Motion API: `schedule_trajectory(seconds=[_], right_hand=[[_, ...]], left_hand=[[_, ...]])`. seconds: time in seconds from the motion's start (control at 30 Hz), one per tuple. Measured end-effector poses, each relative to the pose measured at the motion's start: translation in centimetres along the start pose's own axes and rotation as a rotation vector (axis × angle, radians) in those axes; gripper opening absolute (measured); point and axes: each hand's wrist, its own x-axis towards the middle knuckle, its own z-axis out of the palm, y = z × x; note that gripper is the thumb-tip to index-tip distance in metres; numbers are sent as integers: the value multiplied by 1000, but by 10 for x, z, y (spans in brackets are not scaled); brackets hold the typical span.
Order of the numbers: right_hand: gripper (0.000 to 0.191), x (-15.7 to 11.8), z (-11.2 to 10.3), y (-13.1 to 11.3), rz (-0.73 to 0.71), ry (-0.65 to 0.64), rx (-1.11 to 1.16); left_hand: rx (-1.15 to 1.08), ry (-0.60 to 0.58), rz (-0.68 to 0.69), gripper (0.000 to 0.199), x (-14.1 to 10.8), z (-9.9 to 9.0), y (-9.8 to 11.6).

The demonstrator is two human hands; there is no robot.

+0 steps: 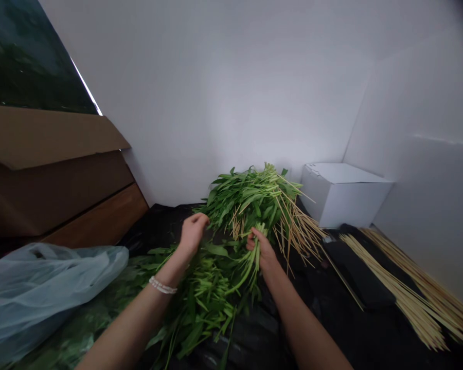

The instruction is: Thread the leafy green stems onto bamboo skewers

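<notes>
My right hand (263, 247) is wrapped around a small bunch of green leafy stems (250, 267), cut ends up and leaves hanging down. To its left, my left hand (194, 229) is raised with its fingers curled together; whatever they pinch, if anything, is too small to make out. Under both hands spreads a loose heap of leafy greens (208, 295). Just beyond them lies a pile of bundled greens (250, 190), with thin wooden sticks (299, 226) poking out of it to the right and front.
At the left are a cardboard box (54, 180) and a translucent plastic bag (50, 288). A white box (343, 190) stands against the wall at the back right. Long wooden sticks (397, 288) lie beside a dark flat object (358, 277) on black sheeting (312, 318).
</notes>
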Motion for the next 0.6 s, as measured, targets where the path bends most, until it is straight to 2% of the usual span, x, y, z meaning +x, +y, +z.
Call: schedule_trajectory(seconds=[0.1,0.17,0.23,0.3,0.4,0.47,0.5,0.6], right_hand=[[25,-1,-6,-13,-16,-9,164],[19,-4,-8,-17,-9,-49,210],[15,-7,-7,-18,6,-71,237],[11,-9,-5,-17,27,-78,263],[8,-11,-3,-16,50,-90,281],[8,-11,-2,-16,46,-95,256],[8,-11,-1,-16,41,-93,232],[10,-12,3,-15,37,-80,156]], left_hand=[[-111,187,29,20,18,-33,5],[-62,269,93,21,20,-52,8],[51,304,174,23,15,-62,9],[212,208,296,23,6,-63,7],[438,-158,488,21,-11,-52,-3],[485,-305,554,22,-20,-44,-10],[470,-310,570,22,-24,-41,-13],[373,-220,603,19,-40,-36,-11]])
